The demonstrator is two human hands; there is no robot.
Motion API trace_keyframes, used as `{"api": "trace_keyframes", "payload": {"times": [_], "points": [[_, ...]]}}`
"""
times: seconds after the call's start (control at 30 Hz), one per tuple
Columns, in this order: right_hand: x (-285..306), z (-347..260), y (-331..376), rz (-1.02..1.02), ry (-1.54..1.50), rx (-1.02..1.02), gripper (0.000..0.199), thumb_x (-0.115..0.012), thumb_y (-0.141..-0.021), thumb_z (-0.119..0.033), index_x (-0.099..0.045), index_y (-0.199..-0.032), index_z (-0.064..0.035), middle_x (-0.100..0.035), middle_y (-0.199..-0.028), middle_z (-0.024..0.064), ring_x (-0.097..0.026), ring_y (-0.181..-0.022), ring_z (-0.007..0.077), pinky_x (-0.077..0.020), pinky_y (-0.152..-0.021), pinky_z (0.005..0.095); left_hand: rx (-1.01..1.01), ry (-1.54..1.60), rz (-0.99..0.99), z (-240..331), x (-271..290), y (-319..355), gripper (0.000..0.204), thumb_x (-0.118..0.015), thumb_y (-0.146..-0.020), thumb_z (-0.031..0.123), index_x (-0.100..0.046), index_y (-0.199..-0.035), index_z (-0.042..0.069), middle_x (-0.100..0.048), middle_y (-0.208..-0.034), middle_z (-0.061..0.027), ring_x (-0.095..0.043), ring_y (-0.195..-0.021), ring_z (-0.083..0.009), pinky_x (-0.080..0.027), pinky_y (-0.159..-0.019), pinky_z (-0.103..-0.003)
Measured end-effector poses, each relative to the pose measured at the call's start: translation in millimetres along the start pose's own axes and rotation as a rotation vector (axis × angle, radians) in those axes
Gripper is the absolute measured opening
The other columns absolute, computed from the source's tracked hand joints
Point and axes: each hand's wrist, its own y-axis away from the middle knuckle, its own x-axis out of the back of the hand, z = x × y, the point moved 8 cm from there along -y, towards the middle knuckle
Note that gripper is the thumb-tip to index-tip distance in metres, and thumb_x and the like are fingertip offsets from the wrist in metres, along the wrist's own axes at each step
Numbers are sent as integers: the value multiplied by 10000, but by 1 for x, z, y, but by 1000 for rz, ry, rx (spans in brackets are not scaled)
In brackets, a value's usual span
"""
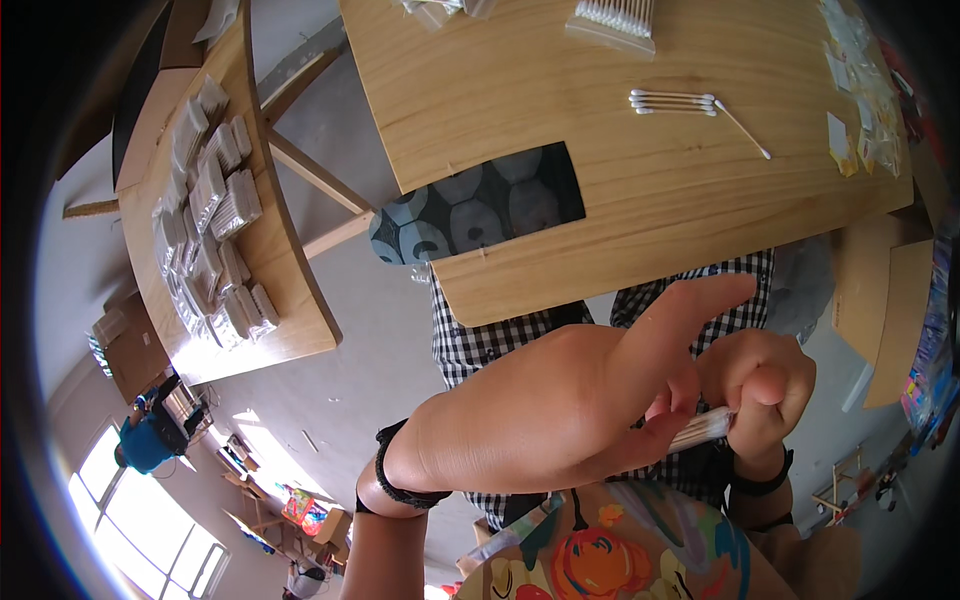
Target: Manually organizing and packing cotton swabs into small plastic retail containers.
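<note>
Above my lap, close to my body, my left hand [575, 395] and my right hand [768, 392] come together at a small clear bag of cotton swabs [706, 428]. The left hand's index finger is stretched out, while its lower fingers curl round one end of the bag. At the other end, the right hand's fingers are folded and pinch the plastic. Part of the bag is hidden behind the left fingers. On the wooden table [740, 210] beyond lie several loose cotton swabs [672, 102], one at a slant. A filled bag of swabs [614, 25] lies near the far edge.
Clear plastic bags [848, 130] lie along the table's right side. A dark patterned sheet [490, 205] sits at its left edge. Many packed swab bags [215, 215] are heaped on a side table [275, 335]. A cardboard box [880, 300] stands at right; a person in blue [150, 440] is far off.
</note>
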Motion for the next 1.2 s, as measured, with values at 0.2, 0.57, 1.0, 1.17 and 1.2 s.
{"api": "trace_keyframes", "payload": {"times": [0.2,0.57,1.0,1.17,1.2], "points": [[4,5,3,3,23,-31,558,-513,-1001,-414,-490,-602,-24,-488,-494,31,-461,-403,110,-305,-383,252,-7,-26,21,-1,3,-3,735,-731,-763,-75,-387,-1411,-26,-695,-803,-52,-684,-745,-142,-563,-693,-263],[5,5,2,14,205,-91,334,-575,-958,-195,-554,-689,2,-539,-567,48,-527,-459,133,-351,-430,261,-159,-362,192,23,-4,0,685,-723,-718,-131,-428,-1336,-103,-703,-973,-134,-707,-764,-211,-581,-650,-291],[9,-5,6,58,279,92,405,-630,-941,-294,-551,-655,-19,-543,-551,55,-544,-461,191,-377,-438,281,-296,-403,186,23,-12,-1,754,-688,-707,-154,-373,-1390,-91,-649,-883,-114,-648,-666,-192,-543,-594,-263],[5,-9,6,98,203,170,527,-608,-932,-448,-501,-599,-54,-498,-520,45,-511,-423,178,-353,-393,284,-74,-29,73,5,-10,-4,812,-702,-738,-117,-313,-1442,-12,-659,-895,-88,-659,-756,-166,-551,-688,-277],[4,-9,7,90,201,183,536,-600,-932,-465,-500,-598,-57,-496,-517,45,-509,-418,180,-351,-386,284,-36,11,57,1,-10,-3,828,-706,-741,-112,-301,-1454,3,-662,-885,-79,-660,-767,-161,-548,-697,-279]]}}
